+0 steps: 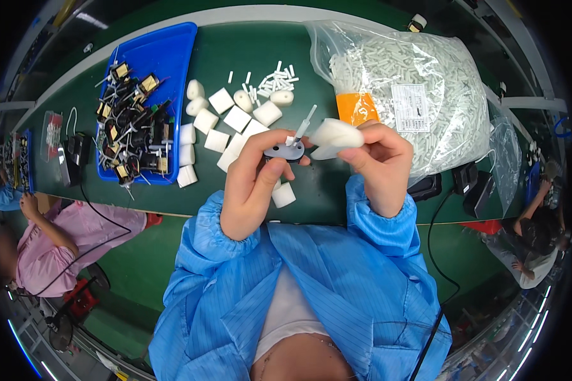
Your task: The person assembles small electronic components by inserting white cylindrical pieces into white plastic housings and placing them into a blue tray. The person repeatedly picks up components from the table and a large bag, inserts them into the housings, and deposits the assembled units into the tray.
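Here, above the green counter (321, 200), toward its near edge, a grey-and-black oval, plastic-looking part (286, 152) is pinched in the curled left hand (251, 181), and a white, curved, foam-like pad (335, 135) between the closed fingertips of the right hand (388, 162). Probably light and stiff, the part is best gripped by its rim; the pad, likely soft, by one end.

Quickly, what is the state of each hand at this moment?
Left hand: closed, holding a grey part.
Right hand: closed, pinching a white piece; the piece is blurred.
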A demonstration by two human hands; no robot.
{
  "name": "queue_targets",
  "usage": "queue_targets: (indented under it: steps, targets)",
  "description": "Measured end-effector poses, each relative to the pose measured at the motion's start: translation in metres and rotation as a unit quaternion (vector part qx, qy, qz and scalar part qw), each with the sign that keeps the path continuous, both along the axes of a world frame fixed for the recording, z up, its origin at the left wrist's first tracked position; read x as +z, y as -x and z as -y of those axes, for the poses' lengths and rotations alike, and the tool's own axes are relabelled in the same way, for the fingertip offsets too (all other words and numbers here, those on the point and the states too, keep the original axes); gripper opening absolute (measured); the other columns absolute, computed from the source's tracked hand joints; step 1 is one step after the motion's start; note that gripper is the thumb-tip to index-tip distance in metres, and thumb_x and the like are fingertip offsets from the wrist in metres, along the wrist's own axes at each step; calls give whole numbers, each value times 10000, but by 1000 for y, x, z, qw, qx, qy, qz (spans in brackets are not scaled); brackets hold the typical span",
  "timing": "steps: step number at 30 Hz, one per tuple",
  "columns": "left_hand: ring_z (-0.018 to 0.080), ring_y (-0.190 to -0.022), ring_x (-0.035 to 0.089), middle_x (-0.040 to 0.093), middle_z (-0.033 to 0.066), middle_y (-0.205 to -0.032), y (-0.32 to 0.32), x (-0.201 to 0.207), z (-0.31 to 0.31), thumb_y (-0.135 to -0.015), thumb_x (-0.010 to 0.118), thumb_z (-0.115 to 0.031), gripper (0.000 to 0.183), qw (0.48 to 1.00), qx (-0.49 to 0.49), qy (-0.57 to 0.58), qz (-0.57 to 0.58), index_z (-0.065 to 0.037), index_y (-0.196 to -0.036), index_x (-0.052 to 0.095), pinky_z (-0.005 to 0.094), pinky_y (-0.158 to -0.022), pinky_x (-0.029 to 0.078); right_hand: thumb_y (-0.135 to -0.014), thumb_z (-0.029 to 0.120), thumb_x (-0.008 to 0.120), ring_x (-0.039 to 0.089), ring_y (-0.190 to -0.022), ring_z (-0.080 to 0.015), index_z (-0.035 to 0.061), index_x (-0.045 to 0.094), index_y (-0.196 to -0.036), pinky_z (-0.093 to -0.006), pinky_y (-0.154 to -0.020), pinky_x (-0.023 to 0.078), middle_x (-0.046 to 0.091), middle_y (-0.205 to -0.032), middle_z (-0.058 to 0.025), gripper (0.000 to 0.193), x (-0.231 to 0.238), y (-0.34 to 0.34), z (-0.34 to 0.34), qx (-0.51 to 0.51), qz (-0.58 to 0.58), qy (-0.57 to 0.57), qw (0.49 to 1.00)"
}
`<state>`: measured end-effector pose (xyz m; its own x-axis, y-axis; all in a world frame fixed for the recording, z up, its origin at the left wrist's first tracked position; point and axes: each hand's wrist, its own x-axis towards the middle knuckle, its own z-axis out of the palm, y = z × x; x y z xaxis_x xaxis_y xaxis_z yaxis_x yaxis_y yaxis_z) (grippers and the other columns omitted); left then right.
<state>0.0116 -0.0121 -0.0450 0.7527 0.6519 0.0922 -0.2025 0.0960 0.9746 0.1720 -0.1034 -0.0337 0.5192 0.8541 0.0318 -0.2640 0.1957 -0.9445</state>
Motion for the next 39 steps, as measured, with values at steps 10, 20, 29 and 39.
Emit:
queue_targets:
  steps: [10,20,29,39]
  targets:
    - [266,-1105,516,501,195,-1178,-8,9,4,-801,525,76,598,994,45,-88,-55,18,-1317,228,327,-877,429,-703,-51,691,551,-625,-56,-27,657,-865,-177,-537,412,634,-803,-67,168,3,2,-7,14,86,-1,996]
    - [252,-1009,582,569,189,-1072,1,26,-3,-786,524,89,631,973,-42,-193,-117,-30,-1339,244,329,-838,455,-683,68,723,501,-688,-49,42,652,-932,-163,-491,372,590,-882,-27,261,21,-5,-10,145,218,33,965]
    - [154,-945,565,593,147,-1026,10,8,1,-817,586,-13,354,995,-37,-46,-82,10,-1120,406,257,-790,434,-677,63,718,485,-726,-56,46,616,-942,-168,-505,395,549,-915,-22,284,20,0,-10,90,256,4,963]
    - [118,-876,559,620,109,-970,-5,24,5,-816,596,-16,370,998,5,49,-49,-12,-1154,445,243,-742,445,-679,15,720,547,-704,-71,-1,611,-857,-175,-548,468,587,-905,-71,210,21,0,-17,66,187,17,980]
